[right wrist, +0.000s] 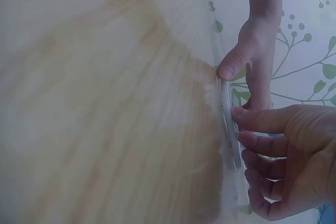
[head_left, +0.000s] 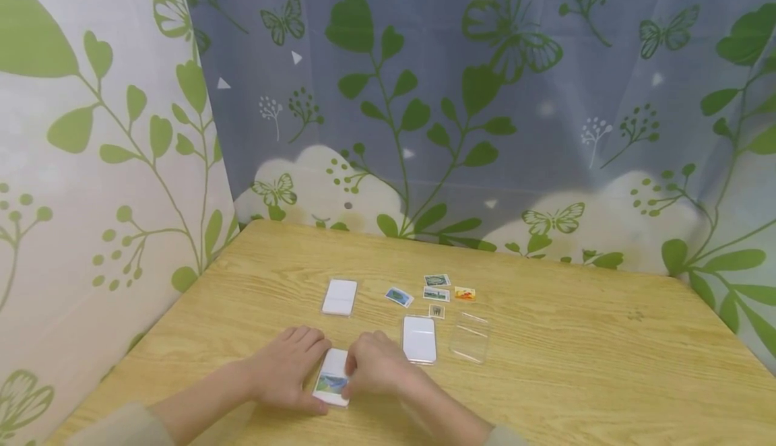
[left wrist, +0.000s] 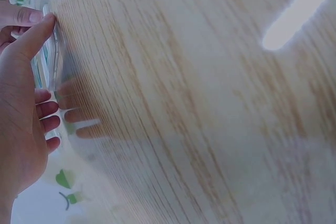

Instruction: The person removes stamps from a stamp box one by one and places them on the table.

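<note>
A clear flat case with a white card lies at the front of the table, with a landscape stamp across its lower half. My left hand rests along its left side, fingers extended and the thumb pressing the near edge. Over the right side, my right hand has its fingers bent and pinches the stamp's right edge, partly covering it. Seen edge-on in the right wrist view, the case has the right thumb and fingertips at its face. In the left wrist view the left thumb touches the case's corner.
Another cased white card lies behind the left hand, and one more beyond the right hand. To its right is a transparent cover. Several loose stamps lie behind them. A patterned curtain borders the table's back.
</note>
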The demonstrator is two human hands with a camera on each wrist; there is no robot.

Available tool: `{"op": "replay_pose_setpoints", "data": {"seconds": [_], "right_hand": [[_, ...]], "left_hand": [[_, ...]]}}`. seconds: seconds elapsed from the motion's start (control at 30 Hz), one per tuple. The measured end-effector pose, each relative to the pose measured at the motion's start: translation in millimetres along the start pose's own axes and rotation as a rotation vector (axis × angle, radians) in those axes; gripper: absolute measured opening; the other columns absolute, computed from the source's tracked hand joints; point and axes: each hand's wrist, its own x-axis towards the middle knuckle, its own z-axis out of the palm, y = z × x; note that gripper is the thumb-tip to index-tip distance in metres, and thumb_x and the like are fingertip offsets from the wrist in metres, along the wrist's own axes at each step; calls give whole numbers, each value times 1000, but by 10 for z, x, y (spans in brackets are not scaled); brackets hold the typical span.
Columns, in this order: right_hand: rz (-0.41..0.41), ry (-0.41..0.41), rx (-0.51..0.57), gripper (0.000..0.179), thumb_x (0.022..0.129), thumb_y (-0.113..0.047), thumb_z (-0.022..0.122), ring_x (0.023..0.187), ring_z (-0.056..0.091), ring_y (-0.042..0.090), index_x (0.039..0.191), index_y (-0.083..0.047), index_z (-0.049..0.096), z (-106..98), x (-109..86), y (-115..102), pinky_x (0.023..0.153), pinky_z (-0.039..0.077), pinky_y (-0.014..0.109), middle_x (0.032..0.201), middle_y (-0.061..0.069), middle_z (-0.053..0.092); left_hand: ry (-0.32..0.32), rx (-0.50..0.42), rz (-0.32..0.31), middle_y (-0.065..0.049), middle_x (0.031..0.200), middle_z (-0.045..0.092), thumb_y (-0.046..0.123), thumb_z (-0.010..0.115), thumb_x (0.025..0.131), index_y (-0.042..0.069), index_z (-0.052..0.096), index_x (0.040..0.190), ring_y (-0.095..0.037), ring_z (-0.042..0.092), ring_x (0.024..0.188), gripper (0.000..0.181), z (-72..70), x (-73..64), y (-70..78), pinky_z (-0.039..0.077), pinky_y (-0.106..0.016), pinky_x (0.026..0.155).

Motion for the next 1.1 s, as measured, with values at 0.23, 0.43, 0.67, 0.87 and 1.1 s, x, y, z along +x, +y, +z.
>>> {"op": "replay_pose_setpoints", "data": {"seconds": [0.23,0.43,0.67,0.87,1.1], "right_hand": [[-5,-10,4,15,64,-20,81,75,43,9,70,-17,68,-5,-3,1,68,38,27,69,-13,54],[-17,-16,38,17,64,-19,81,74,43,8,72,-16,67,-1,-5,31,66,37,24,68,-12,53],[9,-9,71,24,64,-23,82,68,48,8,77,-14,63,-2,19,106,61,43,22,71,-9,54],[50,-6,121,29,65,-21,82,67,50,10,83,-11,62,-11,58,159,62,45,25,72,-7,55],[101,16,173,35,66,-20,82,73,53,15,92,-8,61,-30,104,220,67,48,32,78,-4,56]], "left_hand": [[14,-4,4,-4,116,47,74,46,77,4,48,123,-20,43,106,84,-8,-2,0,38,-45,94],[17,-4,14,-4,114,48,73,46,77,4,49,121,-20,43,104,82,-35,-7,16,39,-45,92],[5,10,8,-4,114,48,74,45,77,4,49,122,-20,44,105,83,-18,-5,12,39,-45,93],[-10,-3,-10,-4,115,48,75,46,76,5,48,123,-21,43,107,84,-23,-2,15,38,-45,95],[-19,-29,-12,-5,118,47,73,47,76,4,48,124,-22,43,109,84,-33,-9,22,38,-46,95]]}}
